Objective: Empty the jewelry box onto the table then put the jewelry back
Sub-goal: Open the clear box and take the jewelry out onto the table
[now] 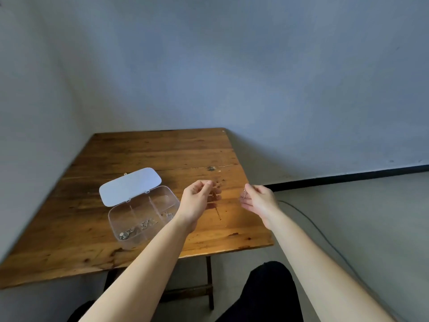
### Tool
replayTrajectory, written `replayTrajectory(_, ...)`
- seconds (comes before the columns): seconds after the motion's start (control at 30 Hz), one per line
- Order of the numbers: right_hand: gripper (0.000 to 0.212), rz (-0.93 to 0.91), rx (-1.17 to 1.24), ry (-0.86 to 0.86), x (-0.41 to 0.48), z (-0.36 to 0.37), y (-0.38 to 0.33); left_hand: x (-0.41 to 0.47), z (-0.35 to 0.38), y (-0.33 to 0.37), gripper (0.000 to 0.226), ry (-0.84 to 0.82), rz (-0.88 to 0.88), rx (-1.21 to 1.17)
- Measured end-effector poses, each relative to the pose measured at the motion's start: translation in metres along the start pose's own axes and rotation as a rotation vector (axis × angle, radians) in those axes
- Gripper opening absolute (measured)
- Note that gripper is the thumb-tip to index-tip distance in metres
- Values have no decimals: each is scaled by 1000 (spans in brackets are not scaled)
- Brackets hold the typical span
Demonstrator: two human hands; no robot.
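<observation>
A clear plastic jewelry box (pixel 120 219) lies open on the wooden table (pixel 69 217), its lid (pixel 130 185) flipped back. Small silver pieces (pixel 139 227) sit in its front compartments, and one more (pixel 168 214) in a right compartment. My left hand (pixel 196 201) hovers just right of the box, thumb and forefinger pinched; what it pinches is too fine to see. My right hand (pixel 258 199) is raised over the table's right edge, fingertips pinching a thin silver chain (pixel 244 192) that dangles. A few tiny pieces (pixel 214 195) lie on the table between my hands.
The table stands in a corner against grey walls. Its right edge drops to a grey floor where a dark cable (pixel 313 226) runs. My dark-clothed knee (pixel 269 291) shows below the table's front edge.
</observation>
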State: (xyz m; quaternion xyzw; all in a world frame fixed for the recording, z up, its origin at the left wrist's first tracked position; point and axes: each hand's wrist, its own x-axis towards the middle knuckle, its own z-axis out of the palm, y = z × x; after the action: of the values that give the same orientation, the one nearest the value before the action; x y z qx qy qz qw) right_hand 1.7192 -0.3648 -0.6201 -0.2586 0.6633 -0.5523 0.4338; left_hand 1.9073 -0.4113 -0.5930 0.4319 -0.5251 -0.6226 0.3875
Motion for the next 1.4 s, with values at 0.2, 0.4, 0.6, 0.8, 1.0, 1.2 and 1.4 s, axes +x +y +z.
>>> replayTrajectory(0.2, 25, 35, -254, -23, -2, -2, 31, 6, -6, -42, 22, 90, -147, 179)
replayTrajectory(0.4, 33, -105, -779, -27, -1, -2, 34, 9, -21, -50, 23, 166, -193, 407)
replayTrajectory(0.6, 25, -162, -861, -2, -7, 3, 22, -5, -37, -28, 31, 111, -27, 612)
replayTrajectory(0.8, 23, -242, -796, -41, -13, 35, 7, -23, -92, 1, 28, 176, 87, 634)
replayTrajectory(1.0, 20, -361, -780, -188, -23, 92, -2, -34, -161, 12, 32, 199, 64, 952)
replayTrajectory(1.2, 32, -481, -903, -433, -32, 145, 1, -38, -196, 10, 19, -7, -62, 1233)
replayTrajectory(1.4, 32, -559, -1199, -572, -28, 182, -4, -30, -194, 8, 6, -69, -94, 1439)
